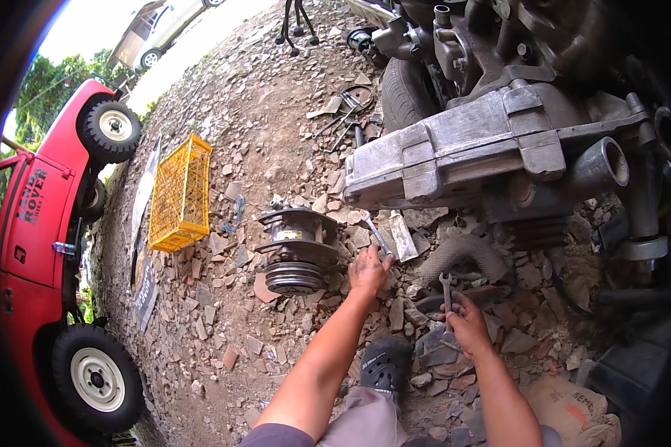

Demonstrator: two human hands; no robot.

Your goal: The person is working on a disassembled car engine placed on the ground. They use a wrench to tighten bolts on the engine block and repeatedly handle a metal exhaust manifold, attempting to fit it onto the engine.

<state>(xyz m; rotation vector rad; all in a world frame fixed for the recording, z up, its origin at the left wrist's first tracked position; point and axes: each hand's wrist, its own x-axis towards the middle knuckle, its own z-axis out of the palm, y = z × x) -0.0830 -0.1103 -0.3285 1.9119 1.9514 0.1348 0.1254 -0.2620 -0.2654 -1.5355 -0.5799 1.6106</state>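
My left hand (369, 268) reaches down to the rubble, its fingers closed on the lower end of a combination wrench (379, 237). Beside that wrench lies a whitish squeezed tube (402, 235). My right hand (466, 324) grips a second combination wrench (446, 293), held upright in the view, open jaw at the top. Left of my left hand sits a metal compressor (291, 231) with a grooved pulley (294, 277). A curved, ribbed hose (455, 261) lies between my hands and the large engine assembly (462, 149) at the upper right.
A yellow plastic crate (179, 194) rests on rubble ground (224, 328) at left. A red off-road vehicle (30, 261) stands along the left edge, a white vehicle (164, 33) farther back. Loose tools (347, 112) and a tyre (402, 97) lie near the engine, a paper sack (566, 410) at lower right.
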